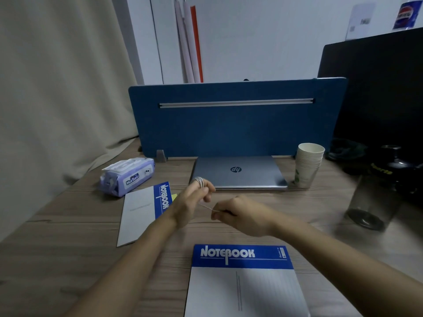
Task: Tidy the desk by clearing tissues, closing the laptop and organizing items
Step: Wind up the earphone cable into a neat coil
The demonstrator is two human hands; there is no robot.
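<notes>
A thin whitish cord (207, 207) runs between my two hands above the middle of the desk. Several turns of it are wound around a finger of my left hand (192, 200). My right hand (238, 213) pinches the cord's free end. Behind the hands a silver laptop (238, 171) lies closed. One blue-and-white notebook (242, 282) lies at the near edge, and another notebook (144, 211) lies to the left. A purple pack of wipes (127, 176) rests at the far left.
A stack of paper cups (307, 164) stands right of the laptop. A clear glass tumbler (370, 202) and a dark bottle (398, 165) sit at the right by a black monitor (377, 88). A blue divider panel (229, 120) closes the back. A curtain hangs left.
</notes>
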